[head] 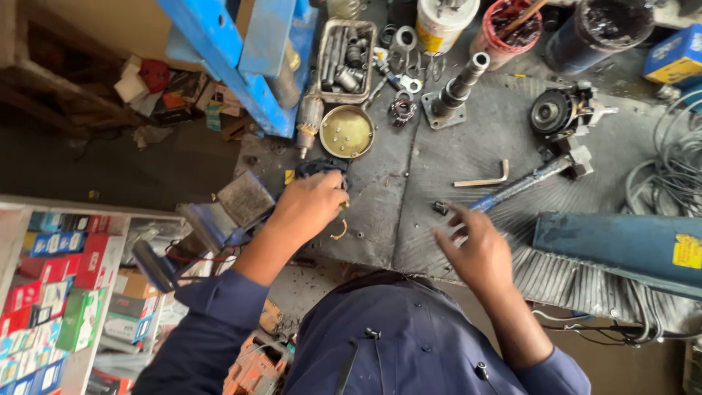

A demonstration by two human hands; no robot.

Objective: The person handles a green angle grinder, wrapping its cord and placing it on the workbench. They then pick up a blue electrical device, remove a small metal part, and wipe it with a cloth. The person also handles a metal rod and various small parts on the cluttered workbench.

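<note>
My left hand [311, 205] is closed around a dark round part [316, 167] at the near left of the greasy metal workbench [409, 183]; most of that part is hidden by my fingers. A small curved brass clip [339, 232] lies just right of the hand. My right hand [475, 249] hovers over the bench with fingers spread and holds nothing. A small black nut [439, 208] and the blue handle of a tool [519, 186] lie just beyond its fingertips.
Farther back lie an L-shaped hex key [484, 179], a brass dish [347, 132], a splined shaft on a flange [455, 91], a tray of sockets [347, 58] and a black motor part [559, 111]. A blue cylinder [621, 245] lies right, cables beyond. Coloured boxes [58, 292] fill a shelf left.
</note>
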